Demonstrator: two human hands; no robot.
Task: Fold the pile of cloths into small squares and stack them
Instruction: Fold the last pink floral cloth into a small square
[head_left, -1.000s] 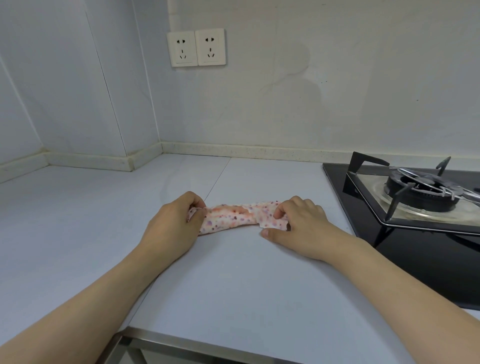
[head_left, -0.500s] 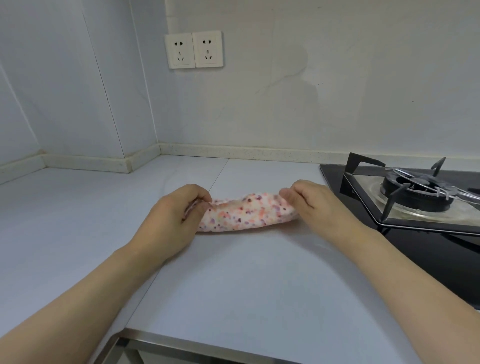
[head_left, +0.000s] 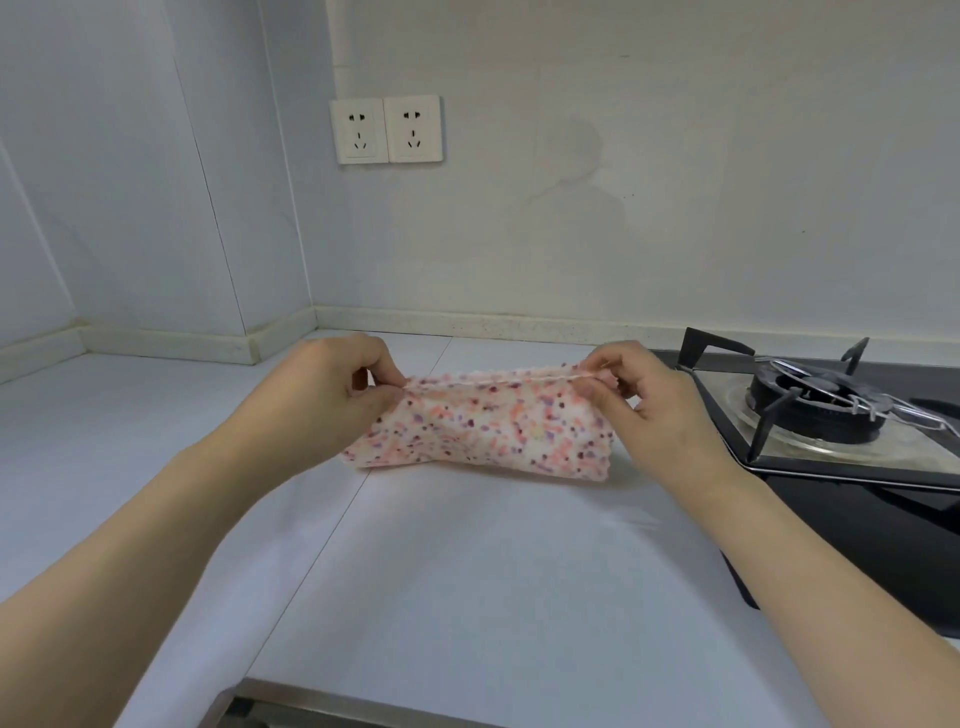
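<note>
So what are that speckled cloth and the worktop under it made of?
The white cloth with pink and purple speckles looks like soft, nubbly fabric, maybe microfibre or fleece: it sags limply between the left hand and right hand, and its surface looks fuzzy. The pale grey worktop seems hard and smooth with a dull sheen, perhaps stone or laminate; a thin seam runs through it.

Spotted pink-purple cloth (head_left: 488, 431) held taut by top edge, bottom resting on counter w/ fold
</note>
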